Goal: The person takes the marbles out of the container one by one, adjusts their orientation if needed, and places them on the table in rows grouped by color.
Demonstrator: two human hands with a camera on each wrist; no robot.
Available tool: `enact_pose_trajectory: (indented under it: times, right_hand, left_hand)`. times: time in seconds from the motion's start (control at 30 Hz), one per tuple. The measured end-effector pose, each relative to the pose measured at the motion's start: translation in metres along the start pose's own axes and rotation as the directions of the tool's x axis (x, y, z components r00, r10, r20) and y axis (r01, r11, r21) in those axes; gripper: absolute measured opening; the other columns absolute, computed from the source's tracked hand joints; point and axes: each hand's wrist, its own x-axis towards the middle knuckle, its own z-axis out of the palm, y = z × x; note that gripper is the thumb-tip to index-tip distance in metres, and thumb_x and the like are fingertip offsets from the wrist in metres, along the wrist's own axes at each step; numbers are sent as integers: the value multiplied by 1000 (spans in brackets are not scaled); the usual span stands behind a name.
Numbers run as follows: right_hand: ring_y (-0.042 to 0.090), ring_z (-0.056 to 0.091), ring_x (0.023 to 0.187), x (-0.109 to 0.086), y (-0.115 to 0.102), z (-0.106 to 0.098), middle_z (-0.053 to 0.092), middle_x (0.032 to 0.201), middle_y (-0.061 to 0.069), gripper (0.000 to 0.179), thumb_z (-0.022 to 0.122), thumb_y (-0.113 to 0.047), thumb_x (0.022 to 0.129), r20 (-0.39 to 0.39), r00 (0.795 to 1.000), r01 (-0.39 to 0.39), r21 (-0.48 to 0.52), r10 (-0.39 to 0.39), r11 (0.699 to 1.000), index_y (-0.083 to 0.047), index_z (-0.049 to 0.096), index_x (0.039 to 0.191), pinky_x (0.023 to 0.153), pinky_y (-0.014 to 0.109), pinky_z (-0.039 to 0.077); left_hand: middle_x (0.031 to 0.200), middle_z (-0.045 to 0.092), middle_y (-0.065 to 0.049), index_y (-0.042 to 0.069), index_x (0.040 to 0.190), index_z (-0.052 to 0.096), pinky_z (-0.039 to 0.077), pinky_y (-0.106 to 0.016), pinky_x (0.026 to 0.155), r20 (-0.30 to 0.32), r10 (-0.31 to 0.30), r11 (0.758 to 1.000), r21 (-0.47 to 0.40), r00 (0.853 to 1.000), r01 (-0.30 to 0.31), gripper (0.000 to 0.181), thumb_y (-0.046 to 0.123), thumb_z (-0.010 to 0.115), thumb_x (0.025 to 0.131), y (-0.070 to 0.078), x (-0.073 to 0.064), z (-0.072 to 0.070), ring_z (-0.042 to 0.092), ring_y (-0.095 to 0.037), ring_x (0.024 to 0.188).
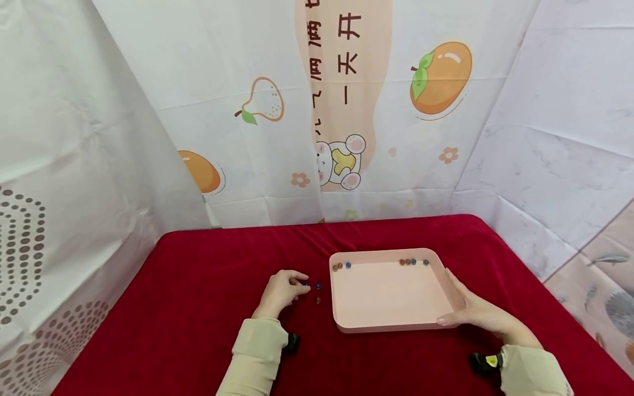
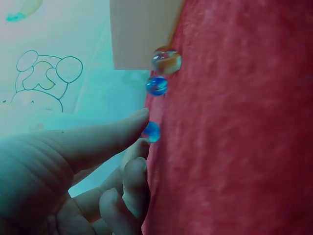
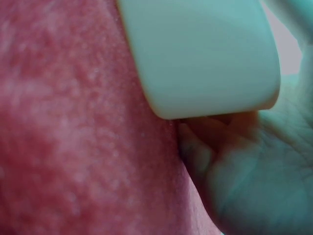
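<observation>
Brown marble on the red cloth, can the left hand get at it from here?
Probably yes: in the head view the left hand is near the brown marble, with nothing showing between them. Its fingertips are at a blue marble, though, so that might hold it up.

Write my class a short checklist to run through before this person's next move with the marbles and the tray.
1. Blue marble between the left hand's thumb and finger: ok.
2. Pinch firm enough to lift: cannot tell.
3. Right hand holding the tray: ok, at its right end.
4. Tray's open side up: ok.
5. All marbles inside: not ok; a second blue marble and a brown marble lie on the red cloth.
</observation>
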Motion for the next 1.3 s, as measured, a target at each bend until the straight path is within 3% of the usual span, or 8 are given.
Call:
enact_pose_trajectory:
  times: [0.23,0.37,0.47,0.7,0.9,1.1,1.23,1.3]
  right_hand:
    - [48,7,138,-1,0,0,-7,162,29,112,73,-12,81,-1,1000,-1,-2,1,1000,-1,-9,157,107,70,17]
    - [47,8,138,-1,0,-1,-7,162,28,112,73,-12,81,-4,1000,8,4,-8,1000,-3,-8,158,109,36,28]
    - [46,9,138,-1,1,-2,-6,163,27,111,73,-12,82,-2,1000,14,10,-14,1000,-5,-8,158,94,13,29]
    - [24,14,138,-2,2,-2,-6,163,26,110,72,-13,82,-1,1000,19,22,-19,1000,-7,-7,159,90,9,28]
    - [38,10,138,-1,3,-1,-7,163,27,111,73,-12,82,-2,1000,25,37,-25,999,-6,-7,158,85,3,25]
    - [14,16,136,-2,3,0,-6,163,27,110,73,-13,82,-4,1000,20,28,-19,999,-5,-7,158,92,8,28]
    - [37,12,139,-1,2,0,-5,162,27,111,73,-13,82,-4,1000,11,6,-11,1000,-5,-7,158,94,14,29]
    - [45,10,137,-1,1,0,-6,162,28,111,73,-13,82,-2,1000,8,0,-8,1000,-4,-7,158,104,29,29]
  left_hand:
    - [80,71,-2,6,114,73,50,-27,60,-60,50,997,67,997,-46,30,17,77,86,15,1,-9,64,-14,63]
    - [87,72,-6,5,116,71,52,-27,59,-56,51,998,26,997,-49,33,20,75,88,26,3,-13,67,-20,68]
    - [91,72,-7,5,117,71,53,-28,57,-54,52,999,10,997,-52,33,22,75,89,34,5,-15,69,-23,71]
    - [96,71,-10,5,119,69,55,-29,58,-35,58,998,-28,998,-59,35,24,73,91,52,12,-12,70,-27,76]
    - [99,72,-9,8,118,70,57,-32,60,-7,15,999,-51,1000,-15,33,27,72,91,66,18,-6,70,-22,73]
    - [98,73,-9,6,115,71,57,-30,58,10,6,998,-69,1000,-5,32,28,72,91,77,25,3,69,-18,68]
    - [96,74,-13,6,112,72,58,-31,60,23,-2,996,-87,1000,4,31,29,73,91,86,28,9,65,-14,63]
    - [95,74,-13,6,111,73,57,-30,59,24,-6,996,-89,1000,8,31,29,73,90,89,30,13,64,-15,62]
